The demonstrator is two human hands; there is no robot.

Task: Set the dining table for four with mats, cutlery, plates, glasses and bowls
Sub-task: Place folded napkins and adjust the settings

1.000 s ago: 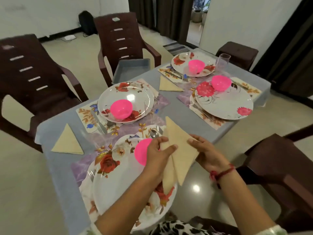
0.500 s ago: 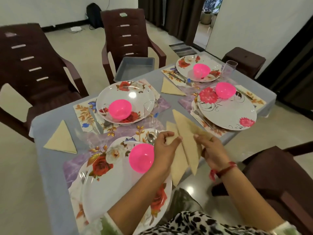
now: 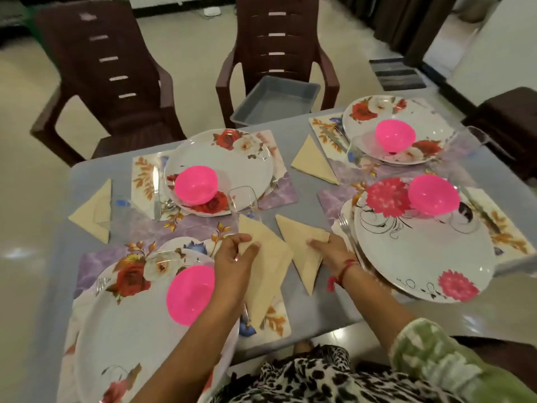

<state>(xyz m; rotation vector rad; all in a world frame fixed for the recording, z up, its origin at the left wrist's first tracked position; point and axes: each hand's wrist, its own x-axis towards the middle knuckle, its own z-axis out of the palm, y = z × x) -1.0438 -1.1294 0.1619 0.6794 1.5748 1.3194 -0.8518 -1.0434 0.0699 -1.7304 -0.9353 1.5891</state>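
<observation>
Table (image 3: 308, 205) first, as I watch from my desk: grey, with four places laid; near left plate (image 3: 139, 330) and near right plate (image 3: 421, 257) flank the gap where both folded napkins lie; left napkin (image 3: 270, 266) rests partly on the near mat (image 3: 276, 321), pinched at its upper edge by my left hand (image 3: 232, 263), thumb and fingers closed on the cloth; right napkin (image 3: 302, 251) lies flat on the bare table just beside the near right plate, my right hand (image 3: 331, 248) on its corner, pinching or merely pressing I cannot tell; to do this well, I judge, slide each triangle clear of the glass (image 3: 244, 199) and fork (image 3: 344, 225), then release without dragging the fold open.
</observation>
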